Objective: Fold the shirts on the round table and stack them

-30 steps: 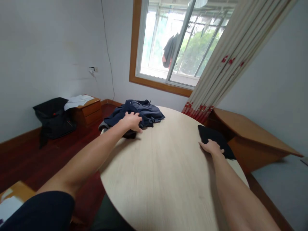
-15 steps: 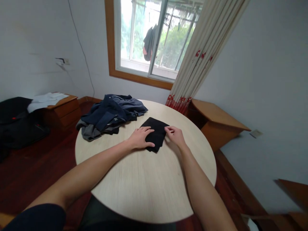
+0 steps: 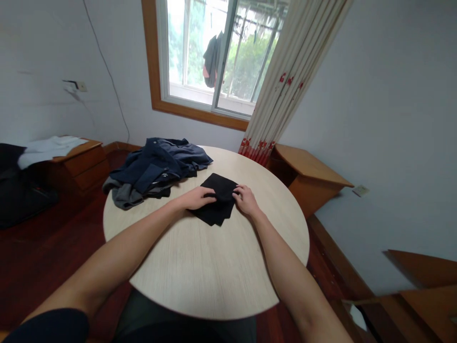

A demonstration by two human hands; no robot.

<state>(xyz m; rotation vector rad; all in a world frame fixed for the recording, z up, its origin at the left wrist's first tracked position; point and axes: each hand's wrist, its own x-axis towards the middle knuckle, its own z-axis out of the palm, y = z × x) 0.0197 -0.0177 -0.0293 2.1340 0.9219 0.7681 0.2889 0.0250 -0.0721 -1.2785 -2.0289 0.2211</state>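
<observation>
A folded black garment (image 3: 216, 208) lies on the round pale wooden table (image 3: 200, 267); its exact kind cannot be made out. At its left side my left hand (image 3: 197, 197) grips the fabric between thumb and fingers. The fingers of my right hand (image 3: 246, 200) are curled around the garment's right edge, pinching it. A slight ridge of cloth rises between the two hands, and uneven layers show at the near corner.
A loose heap of navy and grey clothes (image 3: 153, 166) sits at the table's back left. Behind stand a window (image 3: 214, 57) and a curtain (image 3: 285, 85). Wooden cabinets flank the table, one on the left (image 3: 87, 162) and one on the right (image 3: 314, 166).
My left hand has gone from lying spread on the black garment to gripping its left side. More lower layers show at the near left. The view has shifted slightly.
</observation>
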